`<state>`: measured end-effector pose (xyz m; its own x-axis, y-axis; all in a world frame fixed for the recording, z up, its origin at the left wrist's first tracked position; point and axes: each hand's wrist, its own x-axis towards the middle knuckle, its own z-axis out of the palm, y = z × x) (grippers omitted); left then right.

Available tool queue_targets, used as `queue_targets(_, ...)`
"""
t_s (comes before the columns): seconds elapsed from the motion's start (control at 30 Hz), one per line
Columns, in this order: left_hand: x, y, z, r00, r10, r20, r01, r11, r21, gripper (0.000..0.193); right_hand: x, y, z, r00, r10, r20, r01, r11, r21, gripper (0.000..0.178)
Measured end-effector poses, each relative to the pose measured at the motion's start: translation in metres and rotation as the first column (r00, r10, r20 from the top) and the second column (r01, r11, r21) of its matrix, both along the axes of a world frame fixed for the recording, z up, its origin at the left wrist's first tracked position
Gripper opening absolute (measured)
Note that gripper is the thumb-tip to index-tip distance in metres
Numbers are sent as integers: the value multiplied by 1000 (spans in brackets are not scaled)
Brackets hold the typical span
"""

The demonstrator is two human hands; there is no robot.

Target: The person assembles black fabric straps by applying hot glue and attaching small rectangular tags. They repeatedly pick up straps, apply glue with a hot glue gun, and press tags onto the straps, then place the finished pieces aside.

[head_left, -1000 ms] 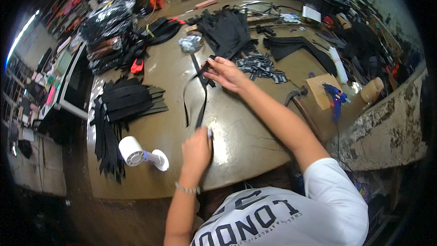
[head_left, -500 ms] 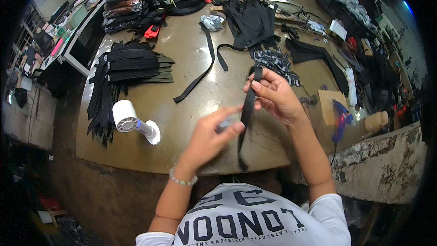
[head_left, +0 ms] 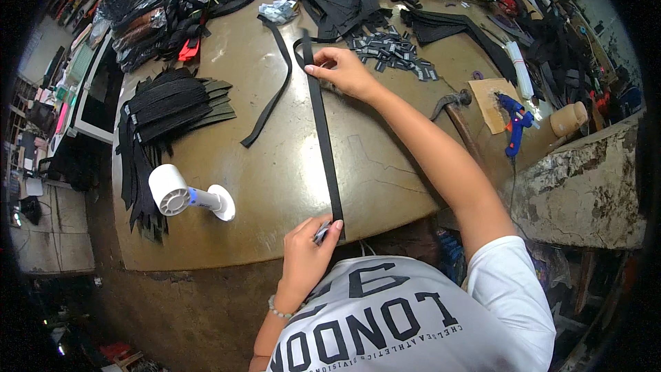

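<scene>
A long black webbing strap [head_left: 325, 145] stretches nearly straight over the brown table, from its far middle toward the front edge. My right hand [head_left: 346, 74] pinches it near the far end, thumb against the fabric. By the table's front edge, my left hand [head_left: 305, 255] grips the near end between thumb and fingers. Tucked in those same fingers is a small grey piece [head_left: 321, 233], too covered to name. Just beyond my right hand lies a heap of small dark grey-edged pieces [head_left: 385, 48]. Another loose black strap [head_left: 277, 89] curves left of the stretched one.
Left on the table are stacked black straps [head_left: 172, 107] and a white handheld fan [head_left: 180, 193]. A hammer [head_left: 460, 114], a blue glue gun [head_left: 512, 124] and a tape roll [head_left: 568, 118] lie right. More black strips [head_left: 337, 0] and plastic-wrapped bundles [head_left: 138, 7] sit at the back.
My hands have moved apart, the right one away from me and leftward, the left one down to the front edge. The strap, bent and hanging before, is now drawn out straight.
</scene>
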<state>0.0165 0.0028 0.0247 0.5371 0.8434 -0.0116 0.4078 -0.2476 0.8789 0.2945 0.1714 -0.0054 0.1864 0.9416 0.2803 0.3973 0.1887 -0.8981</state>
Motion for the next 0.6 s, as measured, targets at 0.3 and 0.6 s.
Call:
queue_targets(0.3, 1, -6, -6, 983, 42, -179, 1, 973, 231, 19, -9, 19, -21, 850, -170, 498, 208, 978, -22, 49)
queue_targets(0.6, -24, -2, -8, 983, -95, -154, 161, 851, 500, 20, 0, -167, 39, 729, -360, 582, 274, 933, 234, 32)
